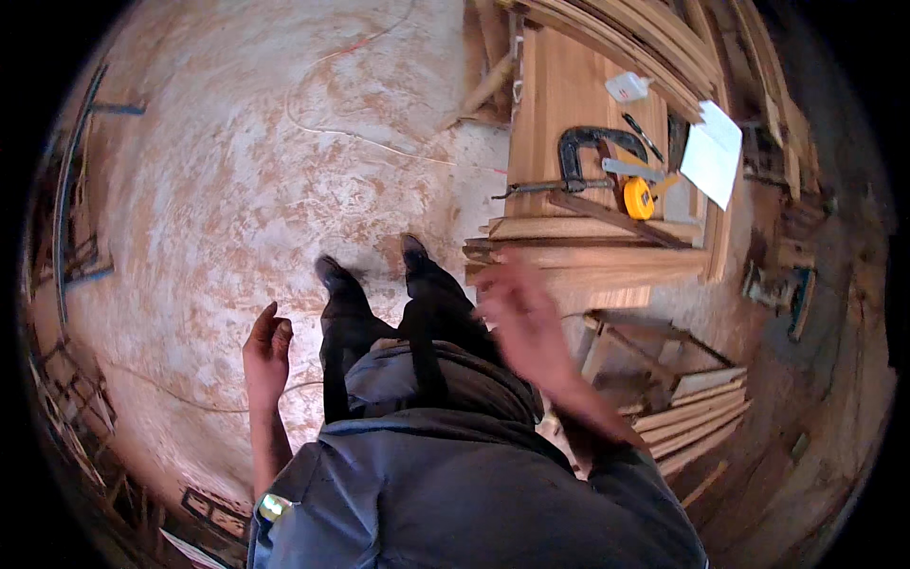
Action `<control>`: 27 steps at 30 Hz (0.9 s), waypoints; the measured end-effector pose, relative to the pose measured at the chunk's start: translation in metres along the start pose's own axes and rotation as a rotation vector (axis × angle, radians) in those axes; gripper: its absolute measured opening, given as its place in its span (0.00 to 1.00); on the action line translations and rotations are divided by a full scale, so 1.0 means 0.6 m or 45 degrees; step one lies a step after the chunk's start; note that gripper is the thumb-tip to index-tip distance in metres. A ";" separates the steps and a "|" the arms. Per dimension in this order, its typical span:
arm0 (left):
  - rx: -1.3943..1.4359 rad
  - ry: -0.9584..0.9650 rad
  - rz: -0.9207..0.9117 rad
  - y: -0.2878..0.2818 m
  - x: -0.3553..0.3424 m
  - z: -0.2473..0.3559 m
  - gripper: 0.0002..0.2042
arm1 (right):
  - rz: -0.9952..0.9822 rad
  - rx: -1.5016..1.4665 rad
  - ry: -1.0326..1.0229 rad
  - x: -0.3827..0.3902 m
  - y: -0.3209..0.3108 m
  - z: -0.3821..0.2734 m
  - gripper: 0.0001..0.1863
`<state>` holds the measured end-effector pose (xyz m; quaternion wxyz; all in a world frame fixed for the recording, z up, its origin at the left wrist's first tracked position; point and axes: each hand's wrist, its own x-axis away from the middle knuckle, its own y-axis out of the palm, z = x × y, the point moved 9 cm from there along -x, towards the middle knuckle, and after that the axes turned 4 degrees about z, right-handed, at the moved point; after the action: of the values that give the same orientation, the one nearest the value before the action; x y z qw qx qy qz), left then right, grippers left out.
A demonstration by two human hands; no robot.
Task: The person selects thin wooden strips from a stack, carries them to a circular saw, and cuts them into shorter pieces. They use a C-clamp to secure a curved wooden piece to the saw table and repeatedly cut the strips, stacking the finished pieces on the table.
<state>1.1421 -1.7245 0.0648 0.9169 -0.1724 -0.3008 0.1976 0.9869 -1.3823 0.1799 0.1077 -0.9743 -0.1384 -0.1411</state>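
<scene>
My left hand (266, 353) hangs over the floor at my left side, with fingers loosely bent, thumb a little apart and nothing seen in it. Blurred by motion, my right hand (519, 311) is in front of the near ends of the stacked wooden boards (588, 256); whether it touches them is unclear. On the wooden worktop (550, 85) beyond lie a black C-clamp (571, 156), a yellow tape measure (638, 198), a metal ruler (630, 170), a black pen (643, 137), a white bottle (627, 87) and a white paper sheet (713, 152).
A thin cable (370, 142) runs over the stained concrete floor (209, 190). Below the boards at right lie a wooden frame (654, 346) and cut strips (697, 422). At far left stands a blue metal frame (64, 209). Long planks (654, 38) lie along the worktop's far side.
</scene>
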 end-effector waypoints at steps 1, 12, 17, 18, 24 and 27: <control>-0.004 0.012 -0.026 -0.010 -0.017 -0.008 0.21 | 0.194 0.123 -0.091 -0.003 -0.040 -0.004 0.24; -0.040 0.610 0.066 -0.206 -0.189 0.228 0.17 | -0.100 -0.597 0.366 -0.050 0.333 -0.021 0.14; -0.132 1.323 0.106 -0.225 -0.127 0.455 0.18 | -0.755 -0.907 0.380 -0.108 0.615 -0.161 0.18; -0.239 1.501 0.098 -0.227 -0.119 0.481 0.18 | -0.719 -0.988 0.471 -0.121 0.628 -0.167 0.19; -0.421 1.915 0.115 -0.213 -0.131 0.567 0.19 | -0.714 -0.869 0.142 -0.202 0.635 -0.217 0.16; -0.507 2.139 0.039 -0.171 -0.137 0.624 0.20 | -0.818 -0.736 -0.194 -0.240 0.643 -0.248 0.13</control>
<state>0.8754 -1.7773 0.3541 0.7854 -0.4230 0.4502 -0.0393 0.9336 -1.8156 0.2093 -0.2292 -0.8795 -0.3969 -0.1281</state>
